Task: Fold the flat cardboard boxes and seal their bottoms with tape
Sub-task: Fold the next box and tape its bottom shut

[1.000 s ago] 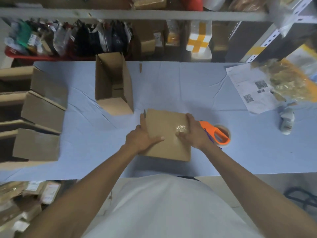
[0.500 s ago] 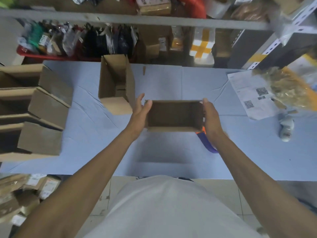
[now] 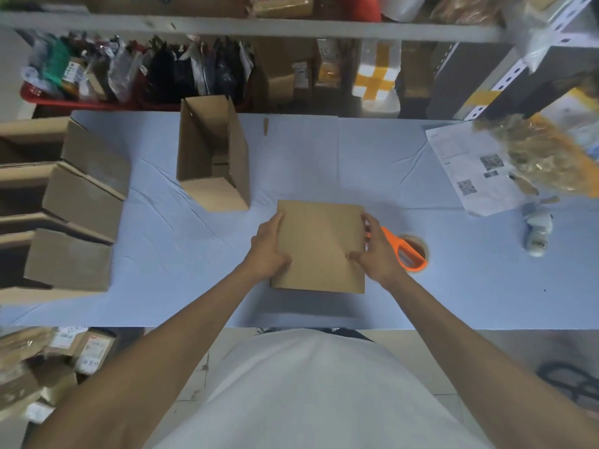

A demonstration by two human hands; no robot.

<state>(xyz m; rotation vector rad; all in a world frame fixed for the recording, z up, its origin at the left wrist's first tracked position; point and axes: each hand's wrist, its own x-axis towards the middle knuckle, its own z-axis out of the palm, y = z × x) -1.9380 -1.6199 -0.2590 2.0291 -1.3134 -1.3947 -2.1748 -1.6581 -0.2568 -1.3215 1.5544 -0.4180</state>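
A brown cardboard box (image 3: 321,247) is in front of me over the blue-covered table (image 3: 324,157), a plain face turned up. My left hand (image 3: 269,251) grips its left edge, thumb lying on the top face. My right hand (image 3: 377,254) holds the right edge, thumb pressed on the top near the lower right. Just right of the box lies an orange tape dispenser (image 3: 405,251) with a roll of tape (image 3: 419,244), partly hidden by my right hand.
An open folded box (image 3: 214,157) stands upright behind and to the left. Several folded boxes (image 3: 81,205) are stacked along the table's left edge. Printed sheets (image 3: 470,166), a crinkled plastic bag (image 3: 544,153) and a small white object (image 3: 538,234) lie at the right. Stocked shelves rise behind.
The box lay with its taped face up, then was lifted and turned with its open side toward me. Now it is lower, with a plain face up; both hands still hold it.
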